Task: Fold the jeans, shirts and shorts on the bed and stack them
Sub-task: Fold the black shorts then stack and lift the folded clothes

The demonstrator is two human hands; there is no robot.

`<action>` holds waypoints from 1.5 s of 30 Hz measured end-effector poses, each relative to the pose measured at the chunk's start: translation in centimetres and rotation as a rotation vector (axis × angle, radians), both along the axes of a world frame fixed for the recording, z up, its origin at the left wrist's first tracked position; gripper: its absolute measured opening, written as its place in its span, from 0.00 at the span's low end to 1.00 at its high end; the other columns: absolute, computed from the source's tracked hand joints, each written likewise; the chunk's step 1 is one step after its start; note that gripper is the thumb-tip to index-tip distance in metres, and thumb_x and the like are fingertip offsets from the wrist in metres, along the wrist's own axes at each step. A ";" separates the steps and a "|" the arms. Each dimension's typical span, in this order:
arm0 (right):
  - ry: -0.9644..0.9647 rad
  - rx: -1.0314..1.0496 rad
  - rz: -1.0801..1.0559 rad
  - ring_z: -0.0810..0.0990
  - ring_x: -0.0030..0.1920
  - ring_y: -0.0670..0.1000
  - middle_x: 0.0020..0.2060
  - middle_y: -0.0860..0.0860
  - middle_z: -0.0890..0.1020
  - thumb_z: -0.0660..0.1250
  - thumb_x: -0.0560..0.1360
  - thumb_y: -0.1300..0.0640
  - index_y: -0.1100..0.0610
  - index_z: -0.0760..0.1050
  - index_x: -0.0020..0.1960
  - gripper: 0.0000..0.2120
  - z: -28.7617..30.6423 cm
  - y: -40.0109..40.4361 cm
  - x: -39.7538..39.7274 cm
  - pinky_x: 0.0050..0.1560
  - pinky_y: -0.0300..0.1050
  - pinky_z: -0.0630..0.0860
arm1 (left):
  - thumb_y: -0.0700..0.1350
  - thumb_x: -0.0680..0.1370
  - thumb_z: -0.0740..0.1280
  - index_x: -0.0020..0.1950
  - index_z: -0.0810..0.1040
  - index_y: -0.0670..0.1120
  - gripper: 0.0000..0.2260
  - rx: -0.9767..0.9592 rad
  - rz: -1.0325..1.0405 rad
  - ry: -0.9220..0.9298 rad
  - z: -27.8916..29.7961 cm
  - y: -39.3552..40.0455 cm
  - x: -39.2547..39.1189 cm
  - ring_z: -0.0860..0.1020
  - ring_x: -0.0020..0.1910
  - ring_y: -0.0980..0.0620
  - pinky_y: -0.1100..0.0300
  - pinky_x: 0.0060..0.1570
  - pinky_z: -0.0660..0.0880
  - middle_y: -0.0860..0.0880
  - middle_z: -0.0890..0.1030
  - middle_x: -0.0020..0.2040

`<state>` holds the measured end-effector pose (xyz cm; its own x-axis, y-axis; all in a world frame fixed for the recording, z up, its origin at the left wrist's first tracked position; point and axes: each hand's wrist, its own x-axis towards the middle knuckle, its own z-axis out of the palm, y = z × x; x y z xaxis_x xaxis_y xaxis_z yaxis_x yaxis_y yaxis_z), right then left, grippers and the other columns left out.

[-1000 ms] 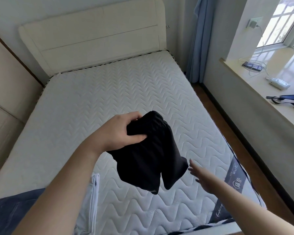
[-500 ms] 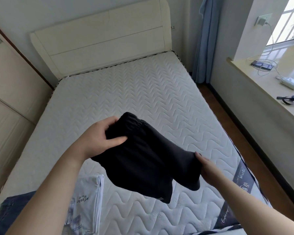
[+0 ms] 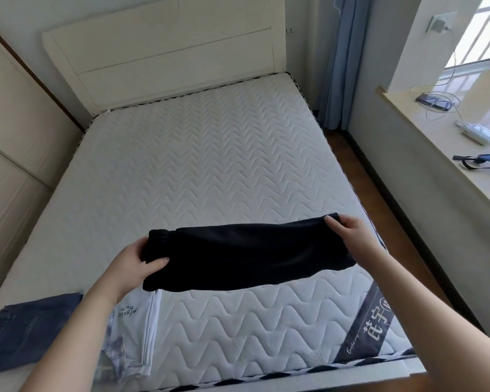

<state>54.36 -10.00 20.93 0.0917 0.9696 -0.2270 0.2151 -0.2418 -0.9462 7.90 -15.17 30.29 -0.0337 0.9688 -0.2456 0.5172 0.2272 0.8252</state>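
I see my left hand [image 3: 130, 264] and right hand [image 3: 348, 233] with fingers curled, pinching the black shorts [image 3: 246, 257] stretched above the bed [image 3: 210, 165]; jeans [image 3: 31, 332] and shirt [image 3: 136, 332] lie near-left.

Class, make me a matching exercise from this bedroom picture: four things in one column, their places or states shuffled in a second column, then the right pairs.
Things
1. black fabric shorts
2. folded blue denim jeans
3. folded white printed shirt
4. white power bank

Places
A. on the windowsill
B. held stretched between both hands
C. at the near left corner of the white quilted mattress
D. just right of the jeans

Pairs: 1-B, 2-C, 3-D, 4-A
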 end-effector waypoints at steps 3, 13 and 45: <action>-0.094 0.029 0.006 0.82 0.35 0.47 0.35 0.50 0.84 0.68 0.76 0.42 0.47 0.81 0.42 0.10 0.8 -0.4 0.0 0.36 0.44 0.78 | 0.46 0.66 0.75 0.55 0.79 0.55 0.18 -0.047 0.079 -0.037 -3.0 -1.6 -0.1 0.82 0.51 0.58 0.61 0.50 0.75 0.55 0.85 0.50; -0.221 0.034 0.016 0.75 0.28 0.43 0.27 0.49 0.78 0.69 0.76 0.46 0.48 0.80 0.37 0.11 -0.9 -7.5 -2.2 0.28 0.33 0.69 | 0.30 0.73 0.70 0.56 0.79 0.46 0.16 -0.183 0.203 -0.183 -12.4 -8.8 -1.3 0.81 0.52 0.48 0.65 0.44 0.74 0.47 0.83 0.50; -0.444 -0.464 0.225 0.74 0.28 0.45 0.27 0.44 0.78 0.70 0.72 0.39 0.45 0.83 0.39 0.11 -13.8 -2.0 -10.1 0.32 0.41 0.69 | 0.42 0.73 0.74 0.63 0.74 0.47 0.20 -0.552 0.294 -0.011 -27.6 -9.2 -7.1 0.78 0.55 0.47 0.58 0.49 0.74 0.50 0.80 0.54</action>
<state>44.28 -11.95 7.14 0.0795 0.7873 -0.6114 0.6518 -0.5051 -0.5657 0.81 -24.40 2.71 -0.2737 0.6494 -0.7095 0.3603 0.7532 0.5504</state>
